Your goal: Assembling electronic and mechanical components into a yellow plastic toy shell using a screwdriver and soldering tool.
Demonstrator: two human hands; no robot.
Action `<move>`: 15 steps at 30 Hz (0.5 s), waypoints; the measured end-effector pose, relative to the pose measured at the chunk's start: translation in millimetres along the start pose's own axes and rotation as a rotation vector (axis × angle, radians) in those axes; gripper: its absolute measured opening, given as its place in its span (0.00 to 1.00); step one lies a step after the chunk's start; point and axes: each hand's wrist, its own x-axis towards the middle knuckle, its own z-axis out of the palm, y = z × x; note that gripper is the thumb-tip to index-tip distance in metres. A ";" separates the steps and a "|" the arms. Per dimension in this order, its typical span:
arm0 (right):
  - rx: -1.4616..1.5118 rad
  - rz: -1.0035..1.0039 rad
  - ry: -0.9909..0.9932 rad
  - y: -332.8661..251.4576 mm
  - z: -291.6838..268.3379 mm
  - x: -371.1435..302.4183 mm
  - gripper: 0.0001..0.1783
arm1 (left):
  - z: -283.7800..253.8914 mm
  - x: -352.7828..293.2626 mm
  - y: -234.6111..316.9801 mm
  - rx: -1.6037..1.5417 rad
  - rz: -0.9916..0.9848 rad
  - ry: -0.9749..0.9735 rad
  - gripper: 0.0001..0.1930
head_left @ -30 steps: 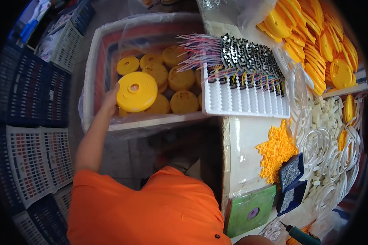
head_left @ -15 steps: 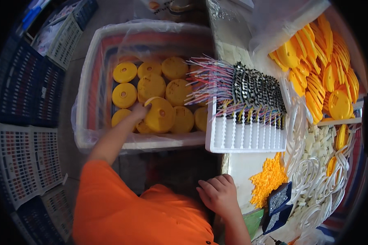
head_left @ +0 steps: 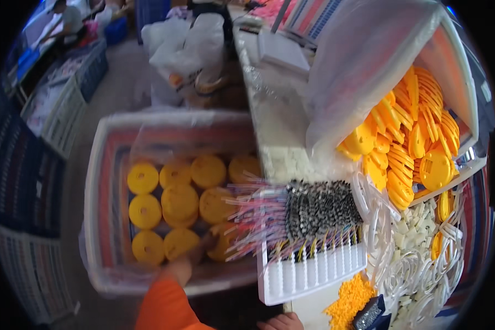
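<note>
My left hand (head_left: 188, 263) reaches into a large plastic-lined bin (head_left: 96, 220) that holds round yellow plastic discs (head_left: 144, 211), some stacked. Its fingers are smeared by motion and lie beside the front-row discs, so their grip is unclear. At the lower edge my right hand (head_left: 281, 322) is partly cut off; its visible fingers lie at the table's edge with nothing seen in them. Nearby, a white ribbed tray (head_left: 313, 280) overhangs the bin, carrying rows of black parts (head_left: 322, 209) with pink and purple wires (head_left: 253, 214).
A tipped bin of yellow shells (head_left: 423, 137) stands on the right, with coiled white tubing (head_left: 404, 275), small orange pieces (head_left: 349, 301) and a dark blue box of metal bits (head_left: 371, 313) in front. Stacked crates (head_left: 27, 264) line the left. A person (head_left: 69, 22) sits far left.
The view has tipped upward, showing more of the room. My left hand no longer holds up a yellow disc and is lower among the discs. My right hand is mostly out of view.
</note>
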 end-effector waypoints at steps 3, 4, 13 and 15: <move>-0.037 0.104 -0.025 -0.3 2.7 -19.2 0.13 | 24.1 5.3 68.7 -0.091 -0.578 -0.414 0.33; -0.031 0.093 -0.013 -0.6 3.3 -19.8 0.13 | 13.9 2.3 68.1 -0.078 -0.578 -0.401 0.33; 0.001 0.036 -0.064 6.2 4.3 -16.6 0.11 | -139.3 13.3 135.9 0.175 -0.254 0.067 0.19; 0.014 0.065 -0.052 6.2 -1.1 -2.2 0.11 | -163.8 33.6 110.9 0.492 -0.308 -0.055 0.21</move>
